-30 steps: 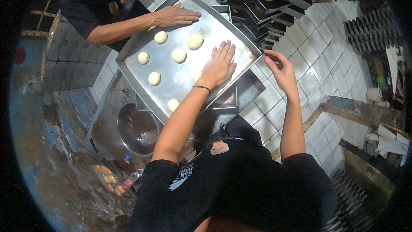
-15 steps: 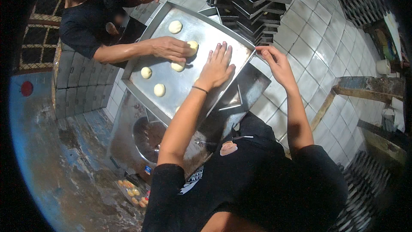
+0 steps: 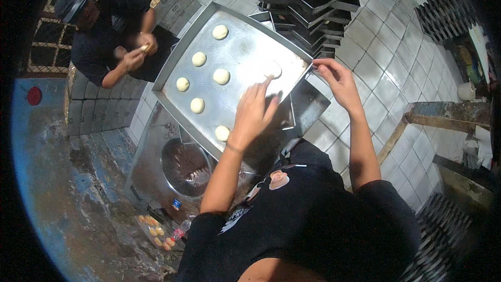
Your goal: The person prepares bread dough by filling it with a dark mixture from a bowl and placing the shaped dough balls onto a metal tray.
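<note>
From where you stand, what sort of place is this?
Probably a bakery workroom: pale dough balls on a metal tray, stacked trays beyond it, and a round metal bowl nearby.

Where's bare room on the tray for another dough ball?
Best: the tray's patch between the topmost dough ball and the glare-washed dough piece at the left hand's fingertips. Crowded: the left side, four balls bunched together. The right hand sits at the right corner.
</note>
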Demonstrator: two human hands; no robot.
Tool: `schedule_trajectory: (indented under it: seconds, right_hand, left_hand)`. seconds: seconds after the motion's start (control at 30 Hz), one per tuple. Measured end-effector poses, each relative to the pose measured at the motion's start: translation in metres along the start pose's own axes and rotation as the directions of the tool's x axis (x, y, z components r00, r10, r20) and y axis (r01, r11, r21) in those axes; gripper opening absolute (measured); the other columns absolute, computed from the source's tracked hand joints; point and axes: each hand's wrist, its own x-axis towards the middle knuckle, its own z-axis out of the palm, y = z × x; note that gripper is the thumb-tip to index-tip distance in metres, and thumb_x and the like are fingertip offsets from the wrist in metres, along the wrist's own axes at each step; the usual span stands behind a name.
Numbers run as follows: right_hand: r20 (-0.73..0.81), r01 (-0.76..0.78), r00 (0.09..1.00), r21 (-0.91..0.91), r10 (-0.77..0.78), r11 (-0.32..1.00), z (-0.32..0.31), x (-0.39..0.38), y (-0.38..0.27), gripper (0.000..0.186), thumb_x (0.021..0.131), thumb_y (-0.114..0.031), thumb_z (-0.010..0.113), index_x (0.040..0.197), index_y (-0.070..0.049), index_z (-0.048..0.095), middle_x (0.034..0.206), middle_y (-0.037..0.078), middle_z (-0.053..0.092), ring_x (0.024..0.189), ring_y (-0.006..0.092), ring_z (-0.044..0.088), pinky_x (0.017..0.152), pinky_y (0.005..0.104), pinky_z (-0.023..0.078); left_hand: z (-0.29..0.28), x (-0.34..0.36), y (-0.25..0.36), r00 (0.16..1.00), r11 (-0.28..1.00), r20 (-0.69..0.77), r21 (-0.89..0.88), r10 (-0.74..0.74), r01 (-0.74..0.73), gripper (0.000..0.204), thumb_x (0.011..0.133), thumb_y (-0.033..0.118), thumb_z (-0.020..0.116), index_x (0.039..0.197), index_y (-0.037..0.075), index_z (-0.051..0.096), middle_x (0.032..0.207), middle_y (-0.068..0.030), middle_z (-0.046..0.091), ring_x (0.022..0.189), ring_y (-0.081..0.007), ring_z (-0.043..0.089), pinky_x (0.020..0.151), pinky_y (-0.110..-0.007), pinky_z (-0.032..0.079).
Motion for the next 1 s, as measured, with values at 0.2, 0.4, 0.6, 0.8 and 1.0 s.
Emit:
schedule_trajectory:
  seconds: [0.2,0.4,0.6,0.8,1.0]
  right_hand:
    - [0.557,0.053,0.812,-0.366,0.173,0.929,0.025,-0.021,0.002,0.033,0.100,-0.031,0.067,0.111,-0.001,0.075,0.104,0.016,0.077,0.096,0.0272,0.072,0.087,0.0378,0.055]
    - [0.765,0.431,0.640,-0.280,-0.072,0.858,0.088,-0.057,0.029,0.028,0.095,-0.027,0.066,0.105,-0.002,0.075,0.099,0.025,0.074,0.097,0.0434,0.072,0.088,0.0520,0.056]
    - [0.701,0.608,0.712,-0.587,-0.039,0.535,0.138,-0.015,0.094,0.022,0.082,-0.011,0.070,0.096,0.006,0.072,0.097,0.026,0.073,0.101,0.0418,0.072,0.078,0.0493,0.061]
    - [0.840,0.737,0.538,-0.427,-0.072,0.523,0.200,0.015,0.051,0.021,0.092,-0.015,0.061,0.105,-0.004,0.073,0.113,0.022,0.073,0.113,0.0376,0.071,0.094,0.0472,0.059]
    - [0.460,0.940,0.336,-0.218,-0.822,0.262,0.258,0.015,0.084,0.030,0.095,-0.021,0.062,0.121,-0.010,0.072,0.118,0.013,0.075,0.114,0.0341,0.071,0.094,0.0461,0.058]
  left_hand:
    - [0.026,-0.096,-0.028,0.999,0.977,-0.032,0.207,-0.038,0.044,0.023,0.092,0.021,0.073,0.105,0.003,0.065,0.093,-0.0155,0.063,0.090,-0.0372,0.066,0.075,-0.049,0.053]
    - [-0.020,-0.086,-0.010,0.990,0.954,-0.122,0.299,0.074,-0.034,0.017,0.093,0.018,0.074,0.089,0.005,0.065,0.081,-0.0155,0.065,0.073,-0.0384,0.066,0.063,-0.048,0.051]
    - [-0.107,-0.062,0.031,0.961,0.940,-0.272,0.339,0.050,0.047,0.022,0.090,0.023,0.082,0.089,0.003,0.073,0.078,-0.0169,0.071,0.068,-0.0343,0.070,0.062,-0.041,0.053]
    - [-0.133,-0.061,0.047,0.965,0.965,-0.248,0.224,-0.080,0.137,0.022,0.091,0.018,0.081,0.091,-0.003,0.073,0.076,-0.0169,0.071,0.065,-0.0251,0.069,0.063,-0.035,0.053]
    - [-0.117,-0.059,0.038,0.975,0.985,-0.215,0.147,-0.060,0.093,0.022,0.092,0.018,0.080,0.091,-0.003,0.073,0.075,-0.0136,0.070,0.063,-0.0188,0.065,0.062,-0.032,0.051]
